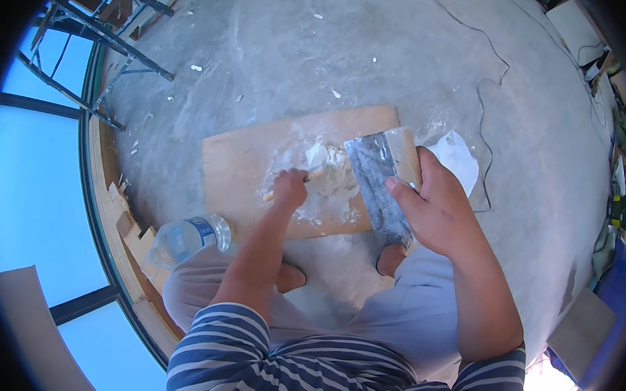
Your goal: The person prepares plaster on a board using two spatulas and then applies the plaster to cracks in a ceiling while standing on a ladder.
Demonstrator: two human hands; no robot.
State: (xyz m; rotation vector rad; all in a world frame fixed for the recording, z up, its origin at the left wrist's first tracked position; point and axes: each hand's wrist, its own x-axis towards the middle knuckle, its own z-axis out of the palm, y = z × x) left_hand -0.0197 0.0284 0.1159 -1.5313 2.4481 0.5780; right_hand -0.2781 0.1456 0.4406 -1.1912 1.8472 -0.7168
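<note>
My right hand (440,202) is closed on a wide putty knife (374,172) with a grey, smeared metal blade and a pale wooden back edge. The thumb presses on its face, and the knife is held above the right side of a brown board (240,167). On the board lies a heap of white putty (328,169), with powder and smears round it. My left hand (290,189) is closed round a small scraper, whose light-coloured end (317,174) meets the putty's left side. Most of this tool is hidden by the fingers.
A clear plastic water jug (176,243) lies by my left knee. A white bag (459,161) sits right of the board. A dark cable (482,98) runs over the concrete floor (278,59). At the far left stands a metal ladder (116,40), near glass panes and wood pieces.
</note>
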